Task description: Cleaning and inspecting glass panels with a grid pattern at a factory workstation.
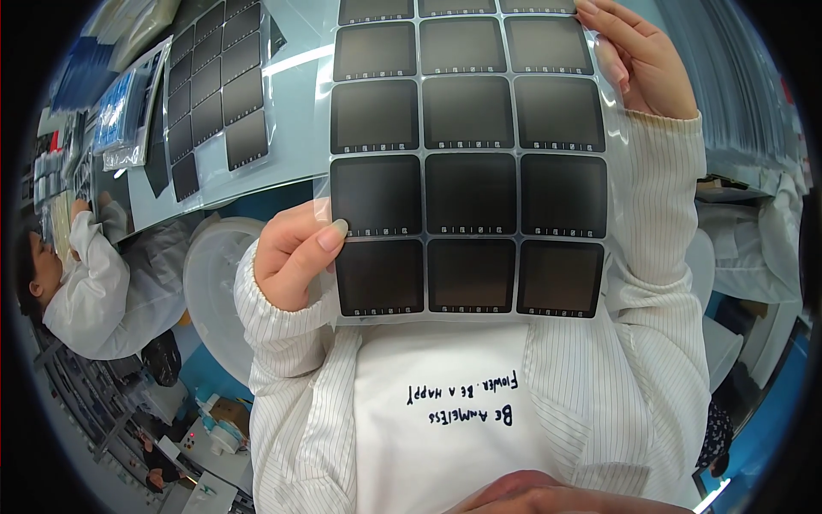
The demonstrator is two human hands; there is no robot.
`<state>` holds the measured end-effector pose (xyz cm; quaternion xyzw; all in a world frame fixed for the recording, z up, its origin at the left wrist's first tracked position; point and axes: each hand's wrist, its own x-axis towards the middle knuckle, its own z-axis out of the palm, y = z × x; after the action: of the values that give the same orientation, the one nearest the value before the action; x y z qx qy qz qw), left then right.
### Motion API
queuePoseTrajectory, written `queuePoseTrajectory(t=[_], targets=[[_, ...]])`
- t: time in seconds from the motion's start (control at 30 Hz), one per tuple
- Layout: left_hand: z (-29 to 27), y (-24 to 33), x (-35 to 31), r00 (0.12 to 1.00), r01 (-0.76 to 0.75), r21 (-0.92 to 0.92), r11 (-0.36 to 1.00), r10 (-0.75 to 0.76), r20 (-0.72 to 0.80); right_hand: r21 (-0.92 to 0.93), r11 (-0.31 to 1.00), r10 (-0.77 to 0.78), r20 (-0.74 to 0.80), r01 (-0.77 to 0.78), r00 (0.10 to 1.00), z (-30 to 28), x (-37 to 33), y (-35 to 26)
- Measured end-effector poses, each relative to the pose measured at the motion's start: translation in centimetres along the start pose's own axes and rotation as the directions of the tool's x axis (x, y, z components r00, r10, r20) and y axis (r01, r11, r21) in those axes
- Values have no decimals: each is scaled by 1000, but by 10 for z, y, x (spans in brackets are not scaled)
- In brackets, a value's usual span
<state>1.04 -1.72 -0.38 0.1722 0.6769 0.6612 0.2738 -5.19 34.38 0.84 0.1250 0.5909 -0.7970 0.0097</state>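
A clear plastic sheet with rows of dark, rounded rectangular panels [471, 194] is held up in front of my chest, its top rows running out of the picture's upper edge. My left hand [300, 250] pinches the sheet's left edge low down, thumb on the face towards me. Higher up, my right hand [640, 58] grips the right edge near the top, its fingertips curled against the film. Both hands are closed on this one sheet. A second sheet of dark panels [205, 107] lies on the glass-topped table, left of the held one.
Bagged packs of film [128, 120] lie at the table's left side, and a tall stack of clear sheets [736, 86] stands at the right. Below the table [295, 141] is a pale round chair or tub [227, 291]. A person in white [98, 283] works at the left.
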Motion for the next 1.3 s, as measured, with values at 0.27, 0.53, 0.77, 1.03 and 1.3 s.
queuePoseTrajectory(t=[0.27, 0.53, 0.77, 1.03, 1.3], targets=[[-2, -1, 3, 994, -110, 62, 992, 108, 33, 14, 1000, -4, 10, 4, 1000, 1, -2, -2], [-5, 1, 9, 975, -177, 127, 976, 156, 157, -60, 998, 0, 78, 5, 997, 4, -14, -13], [-19, -7, 17, 946, -166, 71, 984, 139, 292, -165, 966, -178, 131, 198, 975, -8, -10, -3], [-25, -4, 23, 940, -105, 88, 991, 70, 333, -176, 970, -149, 122, 170, 981, 3, 1, -5], [-18, 16, 43, 999, 38, 332, 942, -48, 22, -214, 962, -158, 78, 171, 984, 10, 33, -8]])
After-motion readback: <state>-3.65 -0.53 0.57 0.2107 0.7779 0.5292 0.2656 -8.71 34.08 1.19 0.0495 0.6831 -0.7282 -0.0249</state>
